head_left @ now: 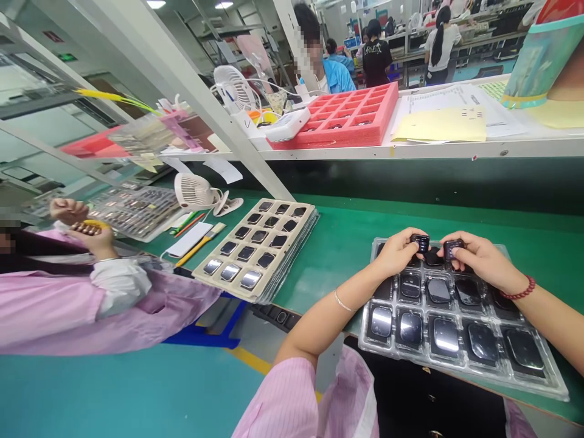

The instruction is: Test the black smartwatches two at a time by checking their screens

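My left hand (pixel 398 250) pinches a small black watch body (pixel 420 242) above the far row of a clear plastic tray (pixel 460 365). My right hand (pixel 479 258), with a red bead bracelet at the wrist, holds a second black watch body (pixel 453 248) just beside the first. The tray lies on the green belt in front of me and holds several dark, glossy watch bodies in square pockets. Both hands hover over the tray's far edge, close together.
A stack of beige trays (pixel 255 246) with dark parts lies to the left on the green belt (pixel 347 237). A co-worker in pink (pixel 91 304) sits at left. A small white fan (pixel 196 191), a brush and pens lie nearby. A red foam tray (pixel 347 118) and papers sit on the shelf.
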Motion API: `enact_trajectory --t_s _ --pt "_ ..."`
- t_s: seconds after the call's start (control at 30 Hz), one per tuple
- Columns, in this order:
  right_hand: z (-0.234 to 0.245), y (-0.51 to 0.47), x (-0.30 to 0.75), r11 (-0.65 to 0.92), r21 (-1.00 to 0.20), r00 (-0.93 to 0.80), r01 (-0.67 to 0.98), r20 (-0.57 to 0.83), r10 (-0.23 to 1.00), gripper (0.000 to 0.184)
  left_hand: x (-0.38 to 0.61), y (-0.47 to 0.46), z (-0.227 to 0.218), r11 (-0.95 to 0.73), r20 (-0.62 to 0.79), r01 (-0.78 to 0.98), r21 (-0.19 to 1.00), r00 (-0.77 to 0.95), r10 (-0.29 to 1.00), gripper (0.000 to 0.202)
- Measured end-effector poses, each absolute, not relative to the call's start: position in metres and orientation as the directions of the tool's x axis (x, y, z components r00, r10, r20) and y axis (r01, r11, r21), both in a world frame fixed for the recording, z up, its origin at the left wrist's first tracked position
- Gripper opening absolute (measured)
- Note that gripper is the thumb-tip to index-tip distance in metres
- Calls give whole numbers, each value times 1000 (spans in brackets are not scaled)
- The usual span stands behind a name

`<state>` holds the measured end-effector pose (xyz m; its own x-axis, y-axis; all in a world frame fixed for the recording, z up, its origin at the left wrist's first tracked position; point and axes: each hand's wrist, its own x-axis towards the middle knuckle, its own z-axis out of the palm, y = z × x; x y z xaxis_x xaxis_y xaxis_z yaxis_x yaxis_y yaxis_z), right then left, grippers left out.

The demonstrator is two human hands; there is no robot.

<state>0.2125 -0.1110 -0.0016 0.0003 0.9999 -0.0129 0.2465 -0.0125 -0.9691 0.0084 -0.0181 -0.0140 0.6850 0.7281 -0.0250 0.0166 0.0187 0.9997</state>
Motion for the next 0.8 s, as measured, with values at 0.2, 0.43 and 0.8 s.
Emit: enact_trajectory --t_s 0.2,0.43,0.8 --pt "0 -112 210 11 -968 -68 251 -6 998 33 9 -17 -12 16 15 -41 999 658 753 41" --pt "-1 -112 210 16 -976 -85 219 -3 996 43 9 -19 -11 19 9 -35 999 667 745 37" --pt "-2 -110 213 -36 -988 -36 152 -42 998 41 5 -18 -10 12 0 -14 1000 684 729 43"
